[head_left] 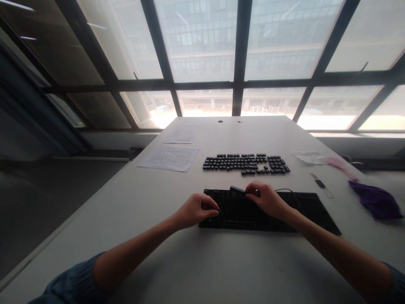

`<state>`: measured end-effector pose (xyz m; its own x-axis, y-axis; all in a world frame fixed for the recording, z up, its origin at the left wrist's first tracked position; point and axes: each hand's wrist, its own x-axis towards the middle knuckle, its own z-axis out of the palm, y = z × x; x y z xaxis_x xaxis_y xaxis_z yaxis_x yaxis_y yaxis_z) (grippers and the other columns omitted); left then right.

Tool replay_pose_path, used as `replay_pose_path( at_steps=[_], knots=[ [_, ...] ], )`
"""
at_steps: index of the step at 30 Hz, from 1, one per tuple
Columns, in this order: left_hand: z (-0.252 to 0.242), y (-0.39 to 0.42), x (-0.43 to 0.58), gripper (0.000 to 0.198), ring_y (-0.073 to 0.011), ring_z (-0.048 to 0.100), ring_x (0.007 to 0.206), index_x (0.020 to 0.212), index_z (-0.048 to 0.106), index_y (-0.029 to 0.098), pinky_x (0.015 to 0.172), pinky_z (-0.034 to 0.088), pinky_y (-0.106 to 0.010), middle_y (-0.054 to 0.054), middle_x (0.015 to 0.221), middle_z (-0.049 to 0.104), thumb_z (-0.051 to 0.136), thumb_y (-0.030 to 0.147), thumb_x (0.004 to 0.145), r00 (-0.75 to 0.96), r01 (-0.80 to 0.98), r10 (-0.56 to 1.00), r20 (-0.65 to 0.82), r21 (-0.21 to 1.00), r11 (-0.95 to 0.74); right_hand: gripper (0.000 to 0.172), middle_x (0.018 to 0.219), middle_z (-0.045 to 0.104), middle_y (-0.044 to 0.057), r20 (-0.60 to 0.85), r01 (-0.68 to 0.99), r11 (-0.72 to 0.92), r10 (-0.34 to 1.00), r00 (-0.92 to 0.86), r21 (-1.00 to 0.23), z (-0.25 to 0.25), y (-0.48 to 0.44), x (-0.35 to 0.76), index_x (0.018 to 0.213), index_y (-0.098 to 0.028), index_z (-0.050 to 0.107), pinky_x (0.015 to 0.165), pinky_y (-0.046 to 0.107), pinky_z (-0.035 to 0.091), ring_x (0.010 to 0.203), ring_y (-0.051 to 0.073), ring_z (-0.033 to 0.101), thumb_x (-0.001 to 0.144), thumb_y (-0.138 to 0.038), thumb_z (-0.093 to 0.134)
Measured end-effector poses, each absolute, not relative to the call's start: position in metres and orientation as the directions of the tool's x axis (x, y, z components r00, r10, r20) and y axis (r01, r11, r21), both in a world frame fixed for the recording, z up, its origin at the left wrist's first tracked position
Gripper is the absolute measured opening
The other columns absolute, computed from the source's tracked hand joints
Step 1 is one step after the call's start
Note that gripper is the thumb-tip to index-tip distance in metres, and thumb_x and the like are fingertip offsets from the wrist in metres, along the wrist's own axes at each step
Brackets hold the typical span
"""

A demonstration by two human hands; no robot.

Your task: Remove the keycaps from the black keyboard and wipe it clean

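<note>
A black keyboard base [272, 215] lies on the white table, its surface mostly without keycaps. My left hand [202, 209] is over its left end, thumb and fingertips pinched together; whatever they hold is too small to make out. Above the base's upper part, my right hand [261, 195] grips one end of a dark, elongated piece [237, 189] between thumb and fingers. Beyond the base, rows of loose black keycaps [230, 162] are laid out in keyboard order.
Printed sheets [171, 157] lie at the left. To the right are a tool with a black handle [320, 183], a purple cloth [376, 199], a pink item [341, 167] and a white crumpled piece [308, 158]. A cable [286, 189] curves behind the base. Windows stand beyond the table [262, 135].
</note>
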<state>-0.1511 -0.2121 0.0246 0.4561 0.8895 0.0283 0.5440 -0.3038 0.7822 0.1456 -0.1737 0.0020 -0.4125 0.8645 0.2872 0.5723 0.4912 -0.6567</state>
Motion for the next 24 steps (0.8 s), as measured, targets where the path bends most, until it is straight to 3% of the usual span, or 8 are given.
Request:
replay_pose_path(
  at_steps=[13,24],
  knots=[
    [0.012,-0.228,-0.146,0.004,-0.0176,0.065,0.082,0.079,0.077,0.020,0.077,0.049,-0.028,-0.003,0.084,0.075,0.073,0.022,0.080,0.505,0.505,0.848,0.164,0.740,-0.444,0.003,0.080,0.061,0.001,0.326,0.534,0.494,0.865,-0.381,-0.686,-0.002,-0.193,0.146,0.082,-0.019,0.065,0.069,0.029,0.042,0.074,0.017,0.057,0.083,-0.017,0.066],
    [0.001,-0.240,-0.148,0.004,-0.0166,0.061,0.086,0.082,0.071,0.018,0.078,0.051,-0.029,-0.006,0.091,0.070,0.069,0.015,0.085,0.598,0.438,0.707,0.378,0.584,-0.683,0.004,0.081,0.061,0.002,0.315,0.526,0.480,0.872,-0.375,-0.702,-0.005,-0.194,0.147,0.085,-0.019,0.067,0.069,0.029,0.044,0.075,0.017,0.057,0.084,-0.016,0.066]
  ],
)
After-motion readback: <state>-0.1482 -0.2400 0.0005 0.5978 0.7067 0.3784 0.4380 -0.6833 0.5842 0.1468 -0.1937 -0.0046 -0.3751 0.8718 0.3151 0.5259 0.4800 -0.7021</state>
